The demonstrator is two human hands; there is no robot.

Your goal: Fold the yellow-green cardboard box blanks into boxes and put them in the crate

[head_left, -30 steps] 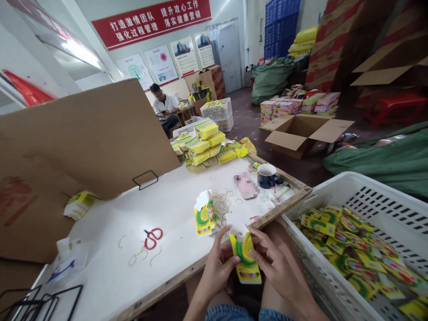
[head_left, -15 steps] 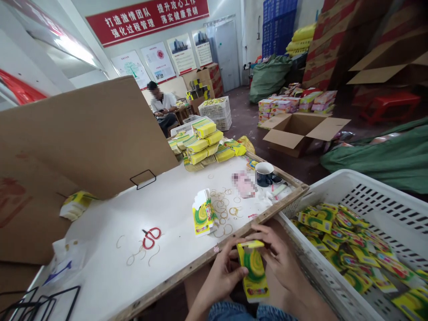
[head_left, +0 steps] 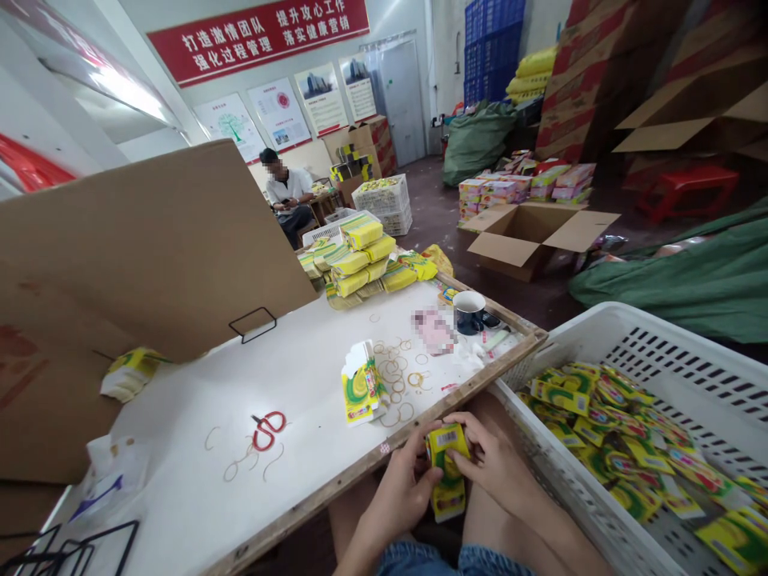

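Note:
Over my lap, just off the table's front edge, a yellow and green carton (head_left: 449,472) is held between both hands. My left hand (head_left: 406,480) grips its left side, with the thumb on the front. My right hand (head_left: 480,456) holds the upper right, its thumb pressing the front below a barcode panel at the top. A small stack of flat cartons (head_left: 362,388) with white flaps lies on the white table (head_left: 300,368), beside loose rubber bands (head_left: 393,372). To my right, a white basket (head_left: 606,320) holds many yellow cartons (head_left: 636,440).
Red-handled scissors (head_left: 269,430) lie left on the table. A dark mug (head_left: 469,312) stands at its right corner. Bundled yellow cartons (head_left: 360,260) are piled at the far end. A seated person (head_left: 288,188) is beyond, near an open cardboard box (head_left: 528,240).
The carton's top has been folded over, so a barcode panel now faces me. My right thumb has come onto its front. The view has shifted slightly.

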